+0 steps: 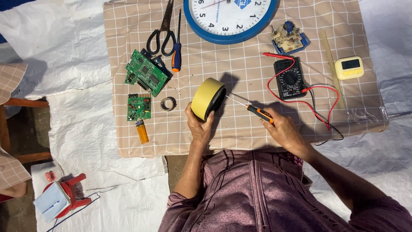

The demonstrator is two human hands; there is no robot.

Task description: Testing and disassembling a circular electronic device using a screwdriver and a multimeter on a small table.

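Observation:
My left hand (198, 124) holds a round yellow clock (207, 98) upright on its edge on the checked cloth. My right hand (283, 129) grips a small screwdriver with an orange and black handle (259, 113). Its thin shaft points left, and the tip reaches the clock's dark back side. Both forearms come up from the bottom of the view.
Lying on the checked cloth (240, 133) are a large blue-rimmed wall clock (228, 17), scissors (162, 30), another screwdriver (176, 53), two green circuit boards (146, 72), a tape ring (168, 103), an orange lighter (141, 131), a black multimeter with red leads (289, 78) and a yellow timer (349, 67).

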